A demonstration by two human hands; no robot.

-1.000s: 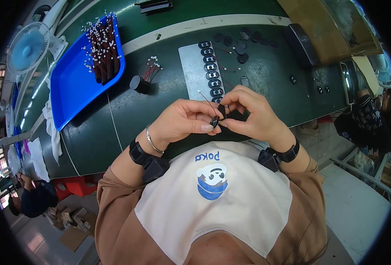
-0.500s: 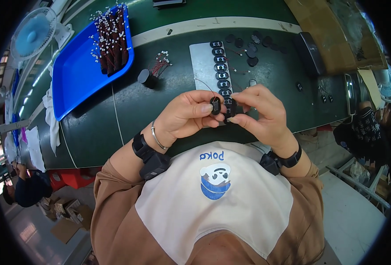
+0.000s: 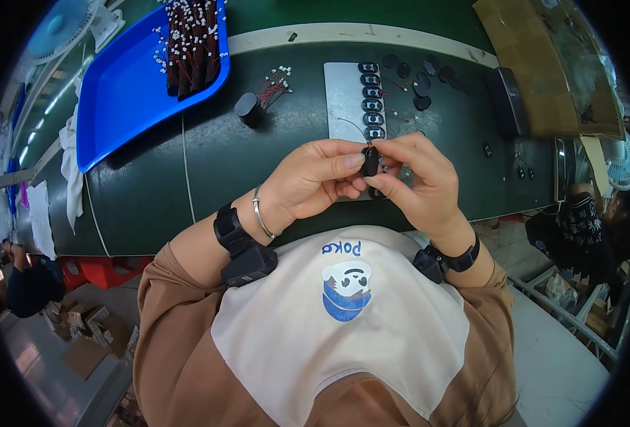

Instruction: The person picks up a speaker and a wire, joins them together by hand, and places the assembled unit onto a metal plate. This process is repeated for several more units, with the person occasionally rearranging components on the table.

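My left hand [image 3: 323,173] pinches a small black oval speaker [image 3: 369,162] between thumb and fingers, its thin wire trailing away. My right hand [image 3: 420,173] has thumb and fingertips closed at the right side of the same speaker; a thin black oval pad seen there earlier is now hidden against it. Just beyond my hands lies a pale flat plate [image 3: 345,102], with a column of black oval speakers [image 3: 372,92] along its right edge. The lower ones are covered by my hands. Red wires with white plugs stick out to the right of the column.
Several loose black oval pads [image 3: 422,84] lie right of the plate. To its left stand a black roll [image 3: 249,108] and a bundle of red wires [image 3: 272,89]. A blue tray [image 3: 108,132] holds wired bundles. A black case [image 3: 505,99] and cardboard box [image 3: 542,57] stand right.
My hands have come together, bringing the right hand's pad against the speaker in my left. The view has shifted slightly, so the bench items appear farther right.
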